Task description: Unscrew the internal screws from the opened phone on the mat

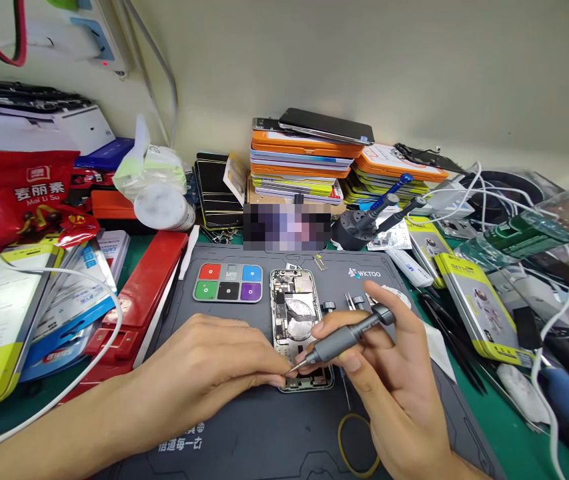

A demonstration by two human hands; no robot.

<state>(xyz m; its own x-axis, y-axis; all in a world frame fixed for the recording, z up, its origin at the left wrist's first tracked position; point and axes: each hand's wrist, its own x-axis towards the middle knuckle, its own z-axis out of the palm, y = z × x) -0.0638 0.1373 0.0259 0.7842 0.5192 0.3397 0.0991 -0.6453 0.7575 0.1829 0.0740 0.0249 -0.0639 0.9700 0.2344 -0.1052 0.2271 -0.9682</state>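
Note:
An opened smartphone [300,320] with its inner parts bare lies on the dark grey work mat [234,427]. In my right hand [394,373] is a grey precision screwdriver [337,343], tilted, its thin tip pointing down and left at the lower part of the phone. My left hand [224,353] reaches over the phone's lower left edge, thumb and fingers pinched together right at the screwdriver's tip. Whatever sits between those fingertips, if anything, is too small to make out.
A coloured screw tray [227,283] lies left of the phone. Behind the mat stand stacked boxes [304,160] and a round screwdriver holder [357,230]. A yellow rubber band [341,443], tweezers [447,333] and a plastic bottle [519,233] are to the right; a red tool [139,300] is left.

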